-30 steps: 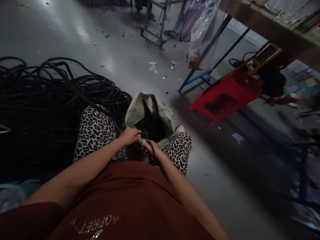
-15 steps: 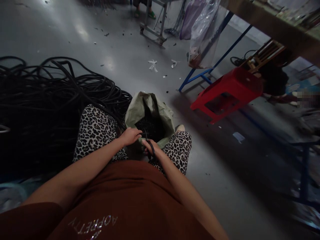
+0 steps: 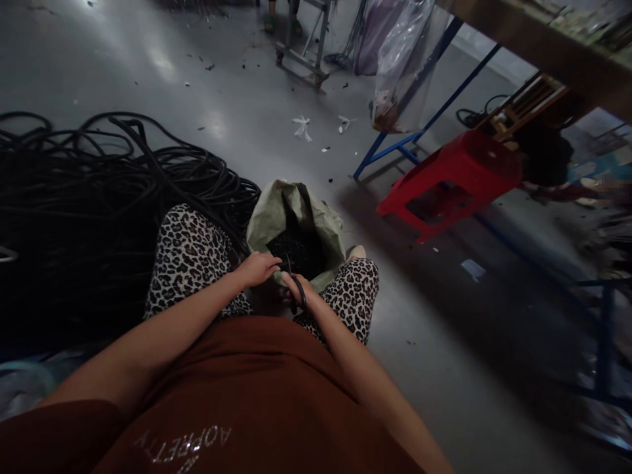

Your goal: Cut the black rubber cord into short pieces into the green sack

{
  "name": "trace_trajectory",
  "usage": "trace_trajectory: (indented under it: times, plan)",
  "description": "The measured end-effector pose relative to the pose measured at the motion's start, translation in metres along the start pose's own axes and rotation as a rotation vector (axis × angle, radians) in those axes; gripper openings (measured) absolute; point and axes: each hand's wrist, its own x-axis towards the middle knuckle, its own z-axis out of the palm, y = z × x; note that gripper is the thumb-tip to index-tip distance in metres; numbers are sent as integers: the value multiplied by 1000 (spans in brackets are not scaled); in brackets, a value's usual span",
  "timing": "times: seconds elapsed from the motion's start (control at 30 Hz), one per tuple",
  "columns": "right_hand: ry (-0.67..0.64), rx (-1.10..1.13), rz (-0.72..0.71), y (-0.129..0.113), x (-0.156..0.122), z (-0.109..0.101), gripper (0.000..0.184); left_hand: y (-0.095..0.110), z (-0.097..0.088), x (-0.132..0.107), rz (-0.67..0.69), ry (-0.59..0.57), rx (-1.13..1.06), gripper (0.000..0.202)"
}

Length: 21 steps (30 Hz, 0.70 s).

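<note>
Between my knees stands a pale green woven sack (image 3: pixel 261 209), its mouth spread and dark pieces (image 3: pixel 301 247) lying inside. My right hand (image 3: pixel 300 289) is closed on a pair of scissors (image 3: pixel 301 294) with black handles; the thin blades point up over the near rim of the sack. Just left of the blades, my left hand (image 3: pixel 257 268) pinches a black rubber cord (image 3: pixel 277 265), whose short end shows at the fingertips. More of this cord seems to run past my left knee from the heap of black cord (image 3: pixel 108 178) on the left.
A red plastic stool (image 3: pixel 449 184) stands to the right, near a blue-legged table (image 3: pixel 538 39) with a clear plastic bag (image 3: pixel 399 72) hanging from it. A wheeled metal frame (image 3: pixel 306 59) is ahead, with a person's feet behind it. Scraps (image 3: pixel 302 128) litter the floor.
My hands stay almost in place above the sack. The scissor blades have shifted slightly, and the handles sit a little differently in my right hand.
</note>
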Motion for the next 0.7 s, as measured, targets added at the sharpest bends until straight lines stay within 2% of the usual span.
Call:
trace_trajectory:
  times: [0.13, 0.37, 0.57, 0.7]
  plan:
    - [70, -128, -19, -5, -5, -1, 52, -2, -1, 1, 15, 5, 17, 33]
    - [107, -124, -16, -3, -5, -4, 49, -6, -12, -3, 23, 29, 89, 31]
    - [156, -164, -25, 3, 0, -5, 46, -7, -6, 1, 26, 46, 61, 30]
    - [162, -256, -29, 2, -1, -6, 46, -4, -3, 2, 19, 9, 101, 30]
